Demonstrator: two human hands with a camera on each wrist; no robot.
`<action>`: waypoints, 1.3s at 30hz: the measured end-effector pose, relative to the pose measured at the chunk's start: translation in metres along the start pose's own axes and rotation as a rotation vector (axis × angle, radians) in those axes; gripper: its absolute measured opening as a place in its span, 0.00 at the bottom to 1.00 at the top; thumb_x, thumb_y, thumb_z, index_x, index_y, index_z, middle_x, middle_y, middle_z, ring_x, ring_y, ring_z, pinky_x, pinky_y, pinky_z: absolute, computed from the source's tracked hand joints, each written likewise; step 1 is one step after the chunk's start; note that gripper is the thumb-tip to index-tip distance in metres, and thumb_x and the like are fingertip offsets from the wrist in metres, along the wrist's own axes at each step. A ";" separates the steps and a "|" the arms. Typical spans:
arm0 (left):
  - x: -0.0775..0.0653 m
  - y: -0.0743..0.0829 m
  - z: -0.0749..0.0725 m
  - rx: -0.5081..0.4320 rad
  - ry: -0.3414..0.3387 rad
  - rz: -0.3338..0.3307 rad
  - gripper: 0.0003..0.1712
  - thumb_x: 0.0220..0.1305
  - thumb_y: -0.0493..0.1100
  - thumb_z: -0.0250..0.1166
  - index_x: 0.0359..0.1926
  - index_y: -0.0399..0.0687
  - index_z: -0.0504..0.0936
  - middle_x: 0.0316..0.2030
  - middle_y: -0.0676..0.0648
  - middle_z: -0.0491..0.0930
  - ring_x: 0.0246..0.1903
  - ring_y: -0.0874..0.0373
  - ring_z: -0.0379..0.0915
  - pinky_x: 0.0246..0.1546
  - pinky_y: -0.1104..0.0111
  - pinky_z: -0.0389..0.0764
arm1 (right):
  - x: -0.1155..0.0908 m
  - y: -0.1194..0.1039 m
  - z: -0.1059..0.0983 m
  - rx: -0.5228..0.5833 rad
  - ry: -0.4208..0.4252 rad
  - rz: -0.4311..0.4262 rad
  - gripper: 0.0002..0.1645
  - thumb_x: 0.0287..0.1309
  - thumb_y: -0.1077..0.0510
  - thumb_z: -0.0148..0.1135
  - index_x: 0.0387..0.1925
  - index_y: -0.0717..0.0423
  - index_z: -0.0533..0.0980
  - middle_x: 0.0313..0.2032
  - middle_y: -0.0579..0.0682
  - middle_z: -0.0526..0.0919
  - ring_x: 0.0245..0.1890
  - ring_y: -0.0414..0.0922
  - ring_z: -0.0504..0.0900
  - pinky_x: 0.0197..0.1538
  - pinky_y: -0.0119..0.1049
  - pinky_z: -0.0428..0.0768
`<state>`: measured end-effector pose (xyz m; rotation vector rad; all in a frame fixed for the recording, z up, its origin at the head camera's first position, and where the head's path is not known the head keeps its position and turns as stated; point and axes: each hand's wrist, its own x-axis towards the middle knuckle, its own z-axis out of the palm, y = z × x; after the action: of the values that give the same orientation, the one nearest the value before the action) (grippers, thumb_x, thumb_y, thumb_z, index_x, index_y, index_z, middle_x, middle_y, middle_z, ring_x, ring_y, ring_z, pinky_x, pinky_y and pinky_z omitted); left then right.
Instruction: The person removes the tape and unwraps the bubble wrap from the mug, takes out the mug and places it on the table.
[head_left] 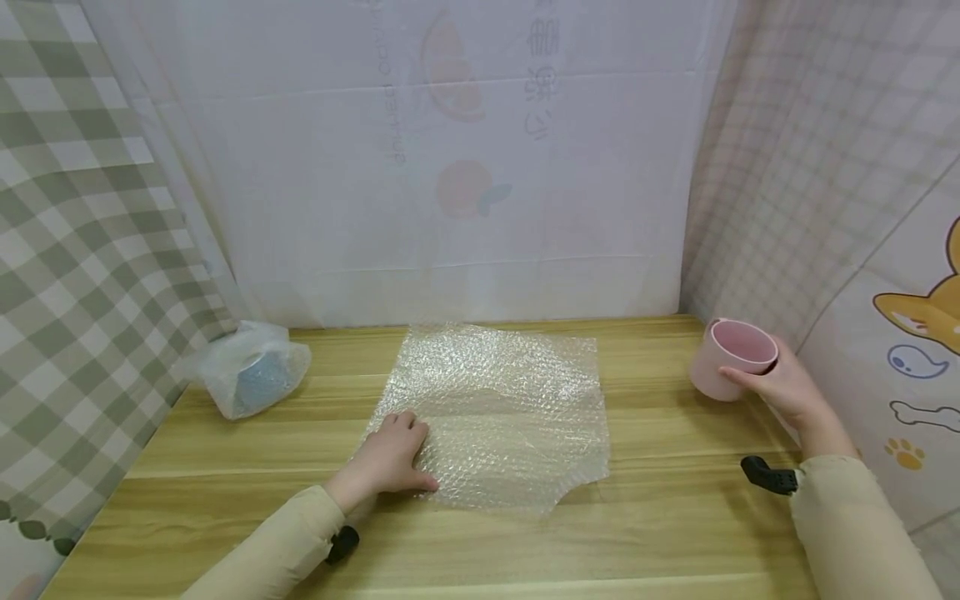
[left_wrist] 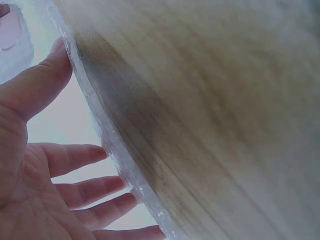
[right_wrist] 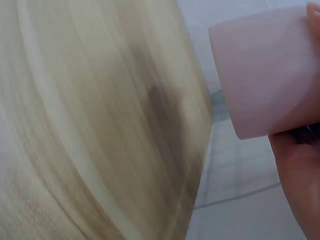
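Observation:
A pink cup (head_left: 708,367) is held above the right side of the table by my right hand (head_left: 795,392), thumb on the near side. In the right wrist view the cup's smooth pink wall (right_wrist: 270,70) and base stand apart from the tabletop. A sheet of clear bubble wrap (head_left: 517,417) lies spread in the middle of the table. My left hand (head_left: 393,454) rests at its left edge, fingers spread. Seen from the left wrist, the fingertips (left_wrist: 95,151) touch the sheet's edge.
At the table's left side stands a blue object (head_left: 262,379) wrapped in bubble wrap. The wooden table (head_left: 660,517) is bounded by a white cloth (head_left: 570,208) at the back, a green checked cloth (head_left: 60,208) on the left and a patterned cloth (head_left: 847,167) on the right.

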<state>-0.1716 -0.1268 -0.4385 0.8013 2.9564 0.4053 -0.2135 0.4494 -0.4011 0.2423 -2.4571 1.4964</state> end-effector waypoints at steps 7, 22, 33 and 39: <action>0.000 0.000 0.000 0.000 0.001 0.002 0.35 0.39 0.61 0.81 0.38 0.41 0.76 0.45 0.37 0.73 0.45 0.40 0.68 0.38 0.47 0.78 | -0.002 0.012 -0.003 0.151 -0.041 -0.019 0.36 0.51 0.80 0.65 0.60 0.54 0.70 0.46 0.37 0.80 0.44 0.31 0.78 0.46 0.19 0.74; 0.000 0.000 -0.001 0.002 0.004 0.005 0.36 0.39 0.61 0.81 0.38 0.41 0.76 0.45 0.36 0.73 0.46 0.38 0.68 0.39 0.46 0.78 | -0.022 0.024 -0.014 0.215 -0.178 -0.037 0.37 0.53 0.81 0.61 0.59 0.48 0.70 0.48 0.38 0.80 0.47 0.30 0.78 0.49 0.18 0.73; 0.000 -0.001 0.001 0.010 0.002 0.003 0.36 0.39 0.62 0.80 0.39 0.41 0.76 0.45 0.37 0.73 0.45 0.39 0.68 0.38 0.48 0.79 | -0.051 0.016 -0.012 0.157 -0.157 -0.016 0.38 0.50 0.80 0.63 0.59 0.48 0.68 0.48 0.40 0.78 0.46 0.30 0.77 0.47 0.18 0.72; -0.001 0.000 0.001 0.003 -0.001 -0.001 0.36 0.40 0.62 0.80 0.39 0.42 0.76 0.46 0.37 0.73 0.46 0.39 0.69 0.39 0.47 0.79 | -0.063 0.014 -0.013 0.080 -0.149 -0.016 0.40 0.49 0.80 0.64 0.58 0.45 0.67 0.47 0.37 0.78 0.45 0.29 0.76 0.45 0.18 0.73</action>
<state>-0.1708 -0.1267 -0.4396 0.8002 2.9570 0.4006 -0.1552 0.4682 -0.4263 0.4023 -2.5037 1.6267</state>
